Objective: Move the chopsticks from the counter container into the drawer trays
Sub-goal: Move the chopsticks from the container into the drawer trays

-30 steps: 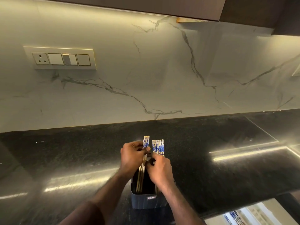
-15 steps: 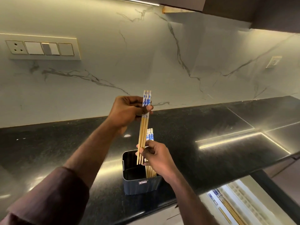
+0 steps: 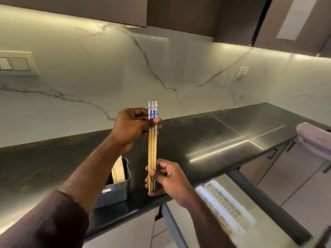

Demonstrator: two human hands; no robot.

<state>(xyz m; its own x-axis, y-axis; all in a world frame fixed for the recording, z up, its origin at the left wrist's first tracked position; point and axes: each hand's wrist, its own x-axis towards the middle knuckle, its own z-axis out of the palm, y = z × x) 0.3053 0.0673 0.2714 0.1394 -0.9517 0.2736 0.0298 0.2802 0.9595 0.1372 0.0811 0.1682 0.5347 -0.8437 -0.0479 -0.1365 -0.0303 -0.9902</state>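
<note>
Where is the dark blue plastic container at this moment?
In the head view, the dark blue plastic container stands on the black counter near its front edge, lower centre-left, partly behind the left forearm.

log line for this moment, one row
left hand grips blue-patterned wooden chopsticks | right hand pinches tips | dark plastic container below-left

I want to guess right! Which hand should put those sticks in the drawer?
Probably the right hand: it pinches the chopsticks at their low tips, nearest the open drawer tray. The left hand holds their patterned tops, higher up.
</note>
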